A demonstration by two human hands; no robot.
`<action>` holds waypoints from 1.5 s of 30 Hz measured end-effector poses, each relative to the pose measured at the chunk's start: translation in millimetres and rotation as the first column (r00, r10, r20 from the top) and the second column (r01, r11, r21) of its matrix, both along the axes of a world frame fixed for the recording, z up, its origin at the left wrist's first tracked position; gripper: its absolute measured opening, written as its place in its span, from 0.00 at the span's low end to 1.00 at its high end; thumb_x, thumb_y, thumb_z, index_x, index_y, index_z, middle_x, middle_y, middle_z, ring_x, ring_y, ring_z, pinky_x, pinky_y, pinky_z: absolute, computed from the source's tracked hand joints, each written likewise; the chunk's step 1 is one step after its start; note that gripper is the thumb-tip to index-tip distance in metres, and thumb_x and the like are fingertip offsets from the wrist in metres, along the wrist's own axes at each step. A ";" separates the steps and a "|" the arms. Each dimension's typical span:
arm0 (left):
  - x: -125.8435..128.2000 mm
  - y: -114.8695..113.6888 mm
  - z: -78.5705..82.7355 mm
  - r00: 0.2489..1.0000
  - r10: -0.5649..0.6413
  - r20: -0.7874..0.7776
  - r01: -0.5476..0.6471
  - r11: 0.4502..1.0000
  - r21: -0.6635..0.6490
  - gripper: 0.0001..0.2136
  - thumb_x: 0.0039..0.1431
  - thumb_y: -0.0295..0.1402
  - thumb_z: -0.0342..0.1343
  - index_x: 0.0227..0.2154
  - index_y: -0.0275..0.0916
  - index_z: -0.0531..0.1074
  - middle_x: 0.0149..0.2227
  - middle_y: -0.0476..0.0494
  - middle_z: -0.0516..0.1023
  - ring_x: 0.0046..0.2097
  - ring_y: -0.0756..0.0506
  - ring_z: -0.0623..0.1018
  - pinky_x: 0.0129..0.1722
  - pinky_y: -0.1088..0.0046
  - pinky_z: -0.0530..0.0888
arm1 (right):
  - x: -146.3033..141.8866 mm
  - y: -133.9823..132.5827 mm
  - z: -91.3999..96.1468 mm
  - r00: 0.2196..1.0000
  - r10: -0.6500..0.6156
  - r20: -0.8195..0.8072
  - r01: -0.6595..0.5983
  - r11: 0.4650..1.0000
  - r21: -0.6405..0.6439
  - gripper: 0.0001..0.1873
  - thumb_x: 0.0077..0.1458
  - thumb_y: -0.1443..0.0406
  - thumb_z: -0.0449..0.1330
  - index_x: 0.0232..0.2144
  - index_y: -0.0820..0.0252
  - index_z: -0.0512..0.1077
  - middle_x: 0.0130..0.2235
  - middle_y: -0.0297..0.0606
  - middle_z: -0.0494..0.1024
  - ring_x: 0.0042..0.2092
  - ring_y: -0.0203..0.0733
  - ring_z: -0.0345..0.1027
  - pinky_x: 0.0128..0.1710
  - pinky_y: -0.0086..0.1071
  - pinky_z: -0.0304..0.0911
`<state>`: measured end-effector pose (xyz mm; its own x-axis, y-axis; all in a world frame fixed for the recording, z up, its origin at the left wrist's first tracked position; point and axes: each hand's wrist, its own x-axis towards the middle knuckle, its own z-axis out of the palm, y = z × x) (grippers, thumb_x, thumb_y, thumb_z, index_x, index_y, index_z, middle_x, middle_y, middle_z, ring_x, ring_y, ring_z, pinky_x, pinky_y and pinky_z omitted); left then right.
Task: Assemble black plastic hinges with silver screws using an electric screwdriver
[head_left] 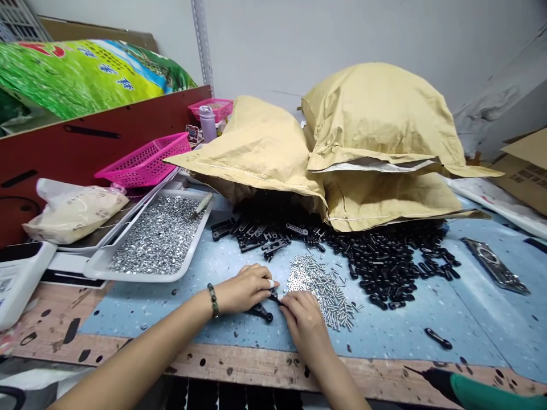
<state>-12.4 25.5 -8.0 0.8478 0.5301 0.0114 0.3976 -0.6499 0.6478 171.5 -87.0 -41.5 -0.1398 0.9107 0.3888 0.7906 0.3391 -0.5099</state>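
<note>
My left hand and right hand were closed together on one end of a small black plastic link. Its narrow, rounded other end stuck out below them, just left of the heap of silver screws.

Left hand and right hand holding a black link, just left of a heap of silver screws, black sleeves behind the heap

The palm-down right hand has its fingers bunched forward. The palm-down left hand lies just beside it, fingers curled toward it. The left forearm angles in from the lower left, the right forearm from below.
</note>
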 end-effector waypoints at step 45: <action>27.4 -1.4 35.4 0.905 0.335 0.261 -0.359 0.932 0.046 0.11 0.63 0.38 0.48 0.27 0.40 0.62 0.26 0.50 0.67 0.29 0.47 0.69 0.28 0.73 0.62 | 2.2 79.3 50.0 0.683 -0.124 -0.720 0.012 0.987 -0.158 0.14 0.51 0.58 0.63 0.24 0.57 0.63 0.24 0.28 0.64 0.26 0.34 0.57 0.25 0.28 0.56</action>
<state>15.0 24.1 27.4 0.5747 0.7769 0.2571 0.4451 -0.5604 0.6984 173.7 -7.6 8.5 0.1995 0.9551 0.2191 0.1711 0.1862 -0.9675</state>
